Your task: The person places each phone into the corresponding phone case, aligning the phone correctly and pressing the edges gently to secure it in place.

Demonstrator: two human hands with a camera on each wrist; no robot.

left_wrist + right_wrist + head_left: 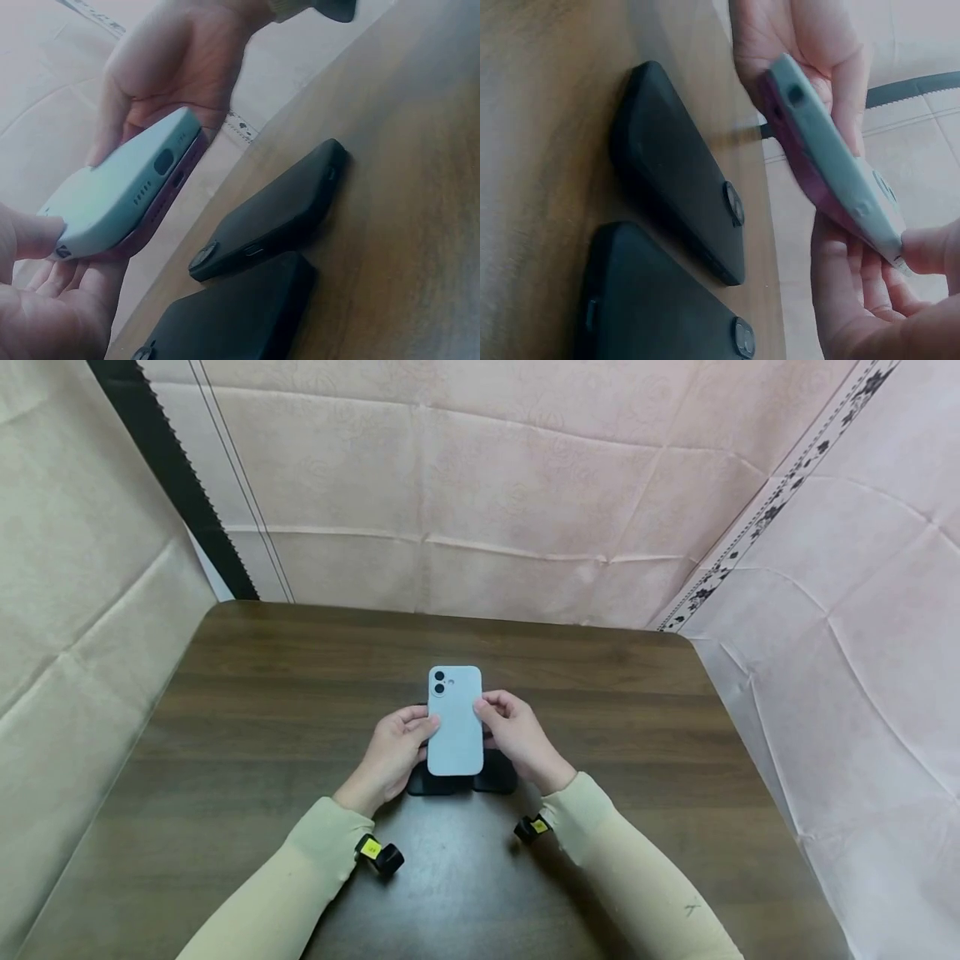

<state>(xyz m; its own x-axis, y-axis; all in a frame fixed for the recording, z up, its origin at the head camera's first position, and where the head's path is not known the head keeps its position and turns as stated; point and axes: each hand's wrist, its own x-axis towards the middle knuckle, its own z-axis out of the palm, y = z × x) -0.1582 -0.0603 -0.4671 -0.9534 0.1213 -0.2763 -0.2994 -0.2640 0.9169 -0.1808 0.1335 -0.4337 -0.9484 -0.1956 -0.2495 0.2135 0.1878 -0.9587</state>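
Both hands hold up a light blue phone case [456, 735], its back with camera openings facing the head camera. Under it, in the right wrist view, sits a dark pink phone-shaped layer [814, 180]; a narrow gap shows between the two along the port end. My left hand [392, 750] pinches the left long side, thumb on the blue back and fingers beneath. On the right long side, my right hand [521, 739] grips the same way. Two black phones, a farther one [266, 210] and a nearer one [232, 315] in the left wrist view, lie side by side on the table below.
The brown wooden table [300, 677] has rounded far corners. Pale creased cloth [510, 485] hangs behind it and along both sides. Each wrist wears a small black camera, one on the left [381, 856] and one on the right [531, 829].
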